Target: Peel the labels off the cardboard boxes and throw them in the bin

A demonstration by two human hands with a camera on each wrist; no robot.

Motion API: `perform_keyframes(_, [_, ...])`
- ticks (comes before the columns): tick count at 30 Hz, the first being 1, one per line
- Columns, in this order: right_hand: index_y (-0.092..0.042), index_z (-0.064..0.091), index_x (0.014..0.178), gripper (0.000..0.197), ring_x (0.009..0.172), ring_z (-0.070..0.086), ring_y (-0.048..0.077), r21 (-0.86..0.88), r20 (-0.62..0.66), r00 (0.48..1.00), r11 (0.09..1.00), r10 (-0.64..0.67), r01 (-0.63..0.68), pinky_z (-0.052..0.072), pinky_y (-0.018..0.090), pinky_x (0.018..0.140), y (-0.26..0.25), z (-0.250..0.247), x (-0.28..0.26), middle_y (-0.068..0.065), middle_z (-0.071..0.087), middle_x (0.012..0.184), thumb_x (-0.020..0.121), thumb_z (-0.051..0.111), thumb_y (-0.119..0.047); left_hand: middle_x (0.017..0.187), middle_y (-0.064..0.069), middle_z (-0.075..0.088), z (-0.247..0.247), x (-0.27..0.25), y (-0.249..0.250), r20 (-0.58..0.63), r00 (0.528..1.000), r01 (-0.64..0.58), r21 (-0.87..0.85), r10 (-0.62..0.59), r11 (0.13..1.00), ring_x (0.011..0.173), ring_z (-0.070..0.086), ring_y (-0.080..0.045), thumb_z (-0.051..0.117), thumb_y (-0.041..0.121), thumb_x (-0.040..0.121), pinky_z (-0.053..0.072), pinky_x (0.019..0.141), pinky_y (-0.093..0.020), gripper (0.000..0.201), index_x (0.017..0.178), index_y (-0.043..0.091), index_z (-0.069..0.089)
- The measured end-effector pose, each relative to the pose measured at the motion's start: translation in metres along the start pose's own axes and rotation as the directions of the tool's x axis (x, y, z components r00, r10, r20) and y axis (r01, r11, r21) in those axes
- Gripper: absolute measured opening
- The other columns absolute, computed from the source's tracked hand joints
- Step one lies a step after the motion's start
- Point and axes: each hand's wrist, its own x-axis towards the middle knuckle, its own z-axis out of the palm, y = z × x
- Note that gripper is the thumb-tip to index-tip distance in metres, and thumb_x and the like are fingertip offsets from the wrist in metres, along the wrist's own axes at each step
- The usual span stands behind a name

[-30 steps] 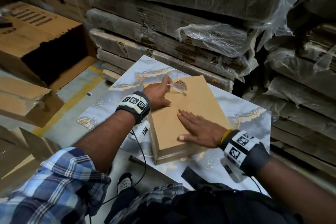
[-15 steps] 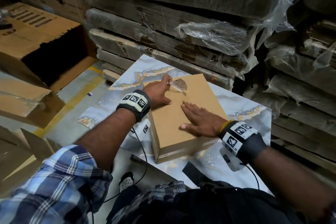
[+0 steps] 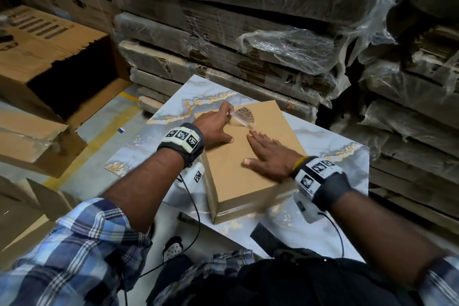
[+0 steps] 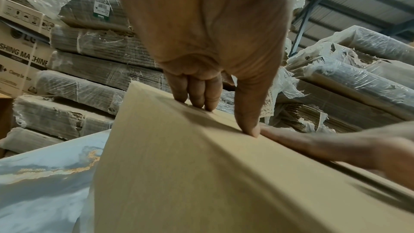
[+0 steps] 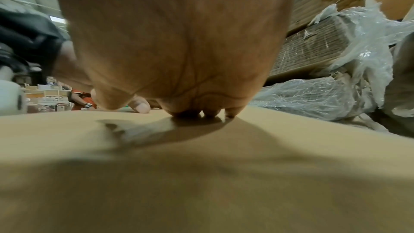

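A glossy grey-blue marble-patterned slab with gold veins (image 3: 330, 146) served as the table; a flat, plain brown cardboard box (image 3: 248, 169) lay directly on it.

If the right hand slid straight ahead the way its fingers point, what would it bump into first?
Most likely the label. The right hand lies flat on the cardboard box, fingers aimed at the label's peeled, lifted edge, which the left hand pinches. Depth is hard to judge, so it might brush the left hand's fingers.
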Motion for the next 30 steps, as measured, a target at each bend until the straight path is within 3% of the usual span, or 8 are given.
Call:
perform_keyframes(3, [-0.015,-0.013,0.158,0.097,0.153,-0.013,0.026,0.003,-0.039,0.998,0.999,0.041,-0.041,0.000,0.046,0.125,-0.015,-0.003,0.019,0.007,-0.025,0.163,0.092,0.025,-0.076,0.126,-0.012,0.063,-0.002,-0.001,-0.001,-0.001,1.000,0.002,0.010,-0.002,1.000,0.100,0.060,-0.033,0.082,0.035,0.076,0.048,0.078,-0.037,0.076,0.126,0.021,0.026])
perform_keyframes(9, [-0.020,-0.017,0.157,0.095,0.151,-0.018,0.016,-0.034,0.050,0.986,0.987,-0.158,0.160,-0.003,0.041,0.125,-0.012,0.024,-0.040,-0.001,-0.029,0.161,0.088,0.017,-0.077,0.124,-0.011,0.063,0.002,-0.004,-0.003,-0.018,1.000,-0.010,0.007,0.010,1.000,0.087,0.053,-0.027,0.080,0.034,0.079,0.039,0.069,-0.032,0.075,0.130,0.016,0.028])
perform_keyframes(12, [-0.021,-0.015,0.158,0.091,0.152,-0.015,0.018,0.012,0.043,0.997,0.998,-0.058,0.058,-0.003,0.042,0.124,0.001,0.008,-0.020,-0.002,-0.026,0.162,0.092,0.020,-0.073,0.121,-0.011,0.063,0.001,-0.003,-0.001,-0.013,1.000,-0.006,0.012,0.007,1.000,0.088,0.054,-0.029,0.080,0.033,0.079,0.040,0.069,-0.033,0.075,0.131,0.014,0.029])
perform_keyframes(16, [-0.014,-0.011,0.158,0.098,0.153,-0.012,0.026,0.009,-0.067,0.997,0.999,0.043,-0.043,0.000,0.046,0.123,-0.013,0.000,0.022,0.007,-0.024,0.163,0.092,0.027,-0.076,0.130,-0.010,0.062,-0.001,-0.002,-0.001,-0.013,1.000,-0.012,0.006,0.012,1.000,0.104,0.059,-0.033,0.081,0.034,0.078,0.038,0.072,-0.031,0.077,0.131,0.014,0.030])
perform_keyframes(20, [-0.016,-0.015,0.158,0.098,0.152,-0.016,0.021,-0.019,0.009,0.993,0.993,-0.118,0.118,-0.002,0.043,0.125,-0.027,0.022,-0.009,0.005,-0.026,0.162,0.093,0.029,-0.074,0.126,-0.011,0.063,0.002,-0.006,-0.003,-0.029,0.999,-0.024,0.010,0.024,1.000,0.087,0.053,-0.027,0.080,0.034,0.079,0.038,0.068,-0.032,0.074,0.129,0.014,0.029])
perform_keyframes(22, [-0.020,-0.016,0.157,0.091,0.152,-0.017,0.017,-0.038,0.034,0.987,0.987,-0.154,0.155,-0.003,0.041,0.125,-0.018,0.025,-0.028,0.000,-0.028,0.161,0.095,0.027,-0.071,0.127,-0.011,0.063,0.003,-0.006,-0.003,-0.034,0.999,-0.021,0.002,0.021,1.000,0.089,0.057,-0.029,0.080,0.034,0.079,0.045,0.071,-0.034,0.075,0.129,0.014,0.029])
perform_keyframes(26, [-0.021,-0.014,0.158,0.086,0.153,-0.013,0.019,0.009,0.012,0.999,0.999,-0.033,0.033,-0.003,0.041,0.123,-0.006,0.003,-0.004,-0.001,-0.026,0.162,0.098,0.024,-0.069,0.134,-0.013,0.060,0.001,-0.004,-0.001,-0.019,1.000,-0.012,-0.002,0.012,1.000,0.105,0.061,-0.035,0.081,0.034,0.078,0.051,0.083,-0.040,0.076,0.129,0.015,0.028])
perform_keyframes(30, [-0.014,-0.013,0.158,0.097,0.153,-0.013,0.026,0.011,-0.040,0.999,1.000,0.013,-0.013,0.000,0.045,0.124,-0.027,-0.003,0.020,0.008,-0.024,0.163,0.093,0.027,-0.075,0.139,-0.010,0.057,-0.001,-0.004,-0.001,-0.021,0.999,-0.023,0.009,0.024,1.000,0.110,0.059,-0.033,0.081,0.034,0.078,0.043,0.077,-0.033,0.077,0.131,0.014,0.029])
